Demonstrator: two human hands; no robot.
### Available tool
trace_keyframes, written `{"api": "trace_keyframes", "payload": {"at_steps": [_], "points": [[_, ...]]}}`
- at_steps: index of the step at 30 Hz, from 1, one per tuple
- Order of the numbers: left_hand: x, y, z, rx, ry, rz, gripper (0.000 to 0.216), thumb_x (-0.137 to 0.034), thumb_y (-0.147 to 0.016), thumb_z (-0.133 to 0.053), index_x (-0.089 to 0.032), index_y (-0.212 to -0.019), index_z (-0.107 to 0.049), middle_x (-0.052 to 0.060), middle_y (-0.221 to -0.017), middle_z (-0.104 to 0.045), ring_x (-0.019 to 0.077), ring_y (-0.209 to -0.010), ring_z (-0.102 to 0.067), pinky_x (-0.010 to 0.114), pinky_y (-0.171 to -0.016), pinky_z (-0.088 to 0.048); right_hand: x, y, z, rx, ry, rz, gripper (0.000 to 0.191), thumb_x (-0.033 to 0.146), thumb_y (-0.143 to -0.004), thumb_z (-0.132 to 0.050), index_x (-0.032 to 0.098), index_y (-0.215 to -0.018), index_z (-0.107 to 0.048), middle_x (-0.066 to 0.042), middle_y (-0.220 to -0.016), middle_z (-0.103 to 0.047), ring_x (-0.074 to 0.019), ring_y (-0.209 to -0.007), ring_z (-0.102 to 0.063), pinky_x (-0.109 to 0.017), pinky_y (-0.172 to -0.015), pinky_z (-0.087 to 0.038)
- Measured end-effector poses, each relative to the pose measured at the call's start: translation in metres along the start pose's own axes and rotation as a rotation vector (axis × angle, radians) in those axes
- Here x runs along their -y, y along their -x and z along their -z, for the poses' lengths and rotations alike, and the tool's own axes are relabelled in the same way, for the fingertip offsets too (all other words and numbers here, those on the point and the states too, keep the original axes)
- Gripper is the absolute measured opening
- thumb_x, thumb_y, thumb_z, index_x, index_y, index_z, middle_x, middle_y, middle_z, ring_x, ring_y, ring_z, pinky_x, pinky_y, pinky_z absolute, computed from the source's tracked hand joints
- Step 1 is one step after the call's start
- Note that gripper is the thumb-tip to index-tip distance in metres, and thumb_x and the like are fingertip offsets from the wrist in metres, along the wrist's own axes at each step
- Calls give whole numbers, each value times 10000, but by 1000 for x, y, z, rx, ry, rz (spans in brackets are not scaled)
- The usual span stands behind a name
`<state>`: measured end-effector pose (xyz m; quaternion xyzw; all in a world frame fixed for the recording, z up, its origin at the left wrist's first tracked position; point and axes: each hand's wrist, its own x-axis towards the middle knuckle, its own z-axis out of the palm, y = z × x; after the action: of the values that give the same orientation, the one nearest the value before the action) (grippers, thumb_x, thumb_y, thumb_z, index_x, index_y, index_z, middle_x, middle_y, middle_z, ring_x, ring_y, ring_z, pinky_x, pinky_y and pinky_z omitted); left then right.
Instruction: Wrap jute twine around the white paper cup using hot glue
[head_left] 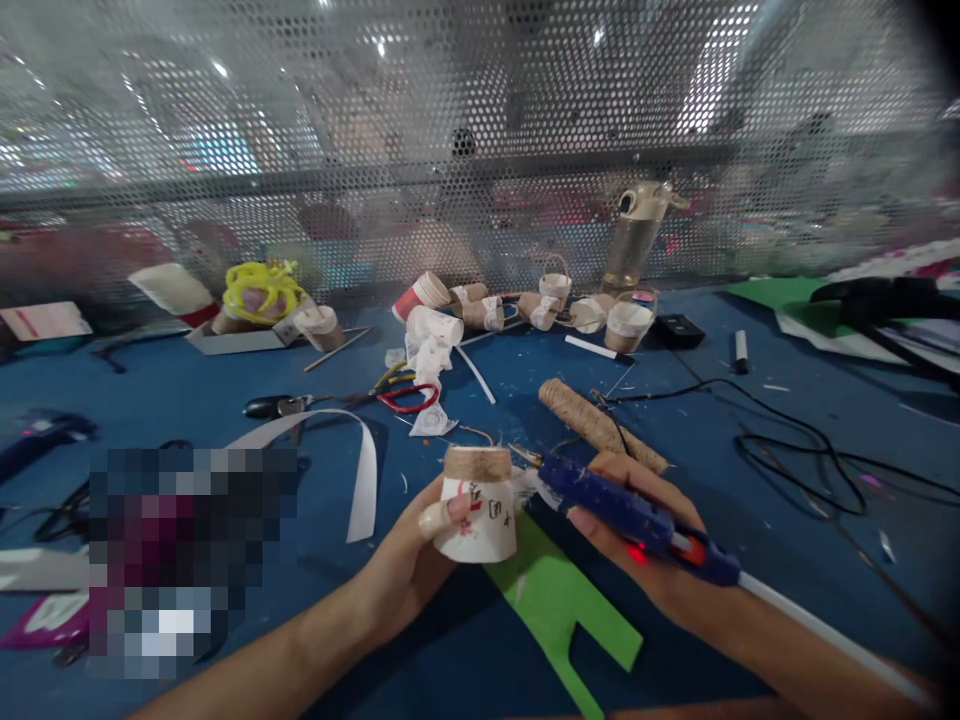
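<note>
My left hand (420,540) is closed around a small white paper cup (480,515), held upside down with its wide rim toward me. Brown twine (477,463) is wrapped around the cup's upper, narrow end, and its white side carries printed marks. In my right hand (652,530) is a blue glue gun (615,500), its nozzle pointing left, close beside the twine band. I cannot tell whether the tip touches the cup. A long white glue stick (817,630) sticks out of the gun's back end. Under the hands lies a cut piece of green paper (570,610).
A roll of twine (600,425) lies beyond my right hand, near a black cable (795,410). Red-handled scissors (409,398) and a white paper strip (363,480) are at left. Several twine-wrapped cups (628,325) and a clear bottle (634,240) stand along the perforated metal screen (480,200).
</note>
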<state>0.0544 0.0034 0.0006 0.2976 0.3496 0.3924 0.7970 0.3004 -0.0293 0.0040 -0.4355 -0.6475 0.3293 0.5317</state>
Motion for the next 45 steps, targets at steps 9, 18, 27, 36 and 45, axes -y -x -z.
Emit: {"api": "trace_keyframes", "payload": {"at_steps": [9, 18, 27, 36, 45], "points": [[-10, -3, 1, -99, 38, -77, 524, -377, -773, -960, -224, -1257, -829, 68, -1098, -873, 243, -946, -793, 304, -874, -615, -3, -19, 11, 118, 65, -69, 342, 301, -966, -728, 259, -733, -482, 38, -688, -514, -157, -649, -491, -307, -566, -382], [-9, -5, 1, -60, 44, -67, 414, -464, -778, -937, -182, -1073, -868, 70, -918, -870, 241, -812, -784, 316, -830, -624, -16, -6, 15, 167, 1, -91, 313, 221, -954, -725, 257, -774, -472, 45, -727, -504, -148, -654, -474, -314, -598, -377], [-7, -4, 3, -31, 12, -72, 635, -444, -811, -904, -238, -1395, -761, 69, -995, -879, 260, -937, -809, 303, -863, -597, -15, -6, 14, 173, 45, -82, 284, 192, -942, -664, 251, -753, -460, 48, -726, -492, -135, -621, -445, -323, -585, -334], [-10, -4, -1, -77, -109, -93, 711, -503, -795, -903, -246, -1437, -736, 111, -1213, -846, 342, -1117, -776, 306, -806, -561, -14, -5, 15, 199, 66, -88, 307, 124, -859, -670, 253, -743, -417, 67, -698, -447, -120, -591, -407, -311, -563, -307], [-11, -2, -1, -79, -161, -79, 776, -553, -765, -906, -252, -1455, -718, 121, -1341, -802, 387, -1247, -712, 358, -938, -543, -11, -5, 16, 199, 52, -118, 310, 143, -862, -674, 259, -743, -413, 66, -691, -456, -122, -586, -423, -313, -558, -324]]}}
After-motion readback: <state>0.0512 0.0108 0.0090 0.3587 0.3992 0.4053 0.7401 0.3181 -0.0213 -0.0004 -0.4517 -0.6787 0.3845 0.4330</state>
